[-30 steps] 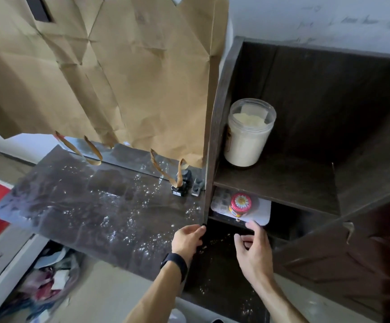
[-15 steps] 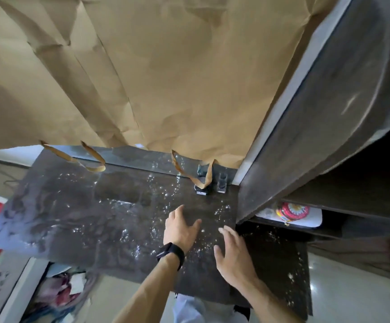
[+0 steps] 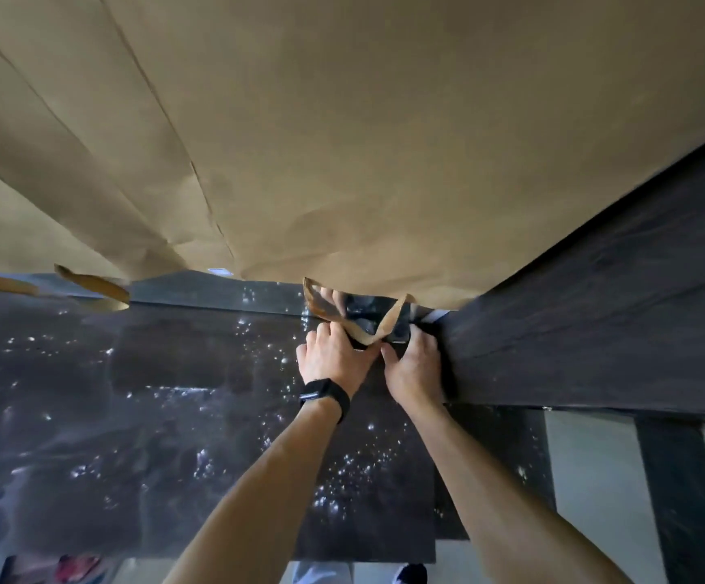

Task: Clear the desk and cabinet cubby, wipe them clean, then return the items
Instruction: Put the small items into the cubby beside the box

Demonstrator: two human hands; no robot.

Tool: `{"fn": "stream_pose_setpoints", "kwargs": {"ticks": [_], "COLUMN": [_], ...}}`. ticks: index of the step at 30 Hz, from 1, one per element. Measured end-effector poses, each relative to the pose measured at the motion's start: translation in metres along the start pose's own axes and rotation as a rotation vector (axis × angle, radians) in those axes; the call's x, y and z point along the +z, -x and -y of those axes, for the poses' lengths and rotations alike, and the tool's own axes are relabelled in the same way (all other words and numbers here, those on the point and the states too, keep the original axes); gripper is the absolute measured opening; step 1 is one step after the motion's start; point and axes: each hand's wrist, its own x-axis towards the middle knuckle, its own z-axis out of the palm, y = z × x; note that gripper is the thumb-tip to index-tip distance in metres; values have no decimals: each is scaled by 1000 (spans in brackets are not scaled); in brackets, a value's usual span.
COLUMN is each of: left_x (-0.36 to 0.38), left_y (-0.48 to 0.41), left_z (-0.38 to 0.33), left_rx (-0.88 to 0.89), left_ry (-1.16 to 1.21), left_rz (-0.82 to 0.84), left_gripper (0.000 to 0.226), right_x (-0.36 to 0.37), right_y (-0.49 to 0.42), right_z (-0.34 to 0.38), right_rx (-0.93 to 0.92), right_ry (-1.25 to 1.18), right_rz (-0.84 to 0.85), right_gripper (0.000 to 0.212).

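Note:
The dark desk top (image 3: 174,415) is speckled with white crumbs. At its back right corner, against the cabinet's side wall (image 3: 595,330), stand two small black blocks (image 3: 361,318), partly hidden by a brown paper handle loop (image 3: 388,326). My left hand (image 3: 332,358), with a black watch on the wrist, curls its fingers around the left block under the loop. Beside it, my right hand (image 3: 416,368) closes thumb and fingers on the right block (image 3: 399,335), pressed close to the cabinet wall. The cubby's inside is out of view.
Large brown paper bags (image 3: 342,141) hang over the back of the desk, and another handle loop (image 3: 98,288) lies at the back left. Grey floor (image 3: 587,478) and a dark cabinet leg (image 3: 679,499) show lower right. Clutter sits below the desk's front left edge.
I have leaned in over the desk, so the cubby with its jar and tin has left the view. Both hands moved from the cubby's front edge to the two black blocks at the back.

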Motion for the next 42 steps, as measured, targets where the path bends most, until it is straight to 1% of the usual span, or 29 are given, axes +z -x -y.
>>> {"fn": "stream_pose_setpoints", "kwargs": {"ticks": [2,6,9,11,13,17,21,23,26,28,33,35,38,40,42], "left_x": [-3,-9,-8,-8,-7,-2,9,18,36,50,88,99,120,139,170], "left_y": [6,24,39,52,68,104,152,176,212,235,281,288,283,268,242], "left_z": [6,24,40,47,51,55,49,40,14,-14,-110,-154,-210,-236,-249], "left_rx": [-24,-62,-83,-100,-109,-145,-162,-168,-175,-174,-127,-190,-339,-386,-391], "left_ry": [50,62,153,196,199,195,193,183,176,192,276,378,654,798,854], "left_rz": [17,35,47,51,47,29,11,18,30,4,-32,-21,17,-1,-27], "left_gripper": [67,56,62,64,64,61,54,54,56,53,44,44,42,46,49], "right_x": [0,2,1,-2,-7,-27,-61,-80,-113,-137,-196,-219,-248,-260,-269], "right_y": [-5,-14,-12,6,34,99,143,152,159,161,161,160,159,156,153], "right_z": [5,12,14,9,-3,-46,-99,-126,-165,-193,-272,-300,-339,-358,-371], "right_rx": [58,94,101,56,-34,-206,-229,-239,-235,-221,-166,-137,-111,-88,-64], "right_ry": [-3,109,135,105,74,22,-44,-70,-103,-135,-186,-158,-111,-129,-164], "right_rz": [-19,-50,3,45,72,151,249,250,238,248,194,179,140,91,61], "right_gripper": [52,43,37,35,35,35,37,35,35,34,26,22,26,33,36]}}
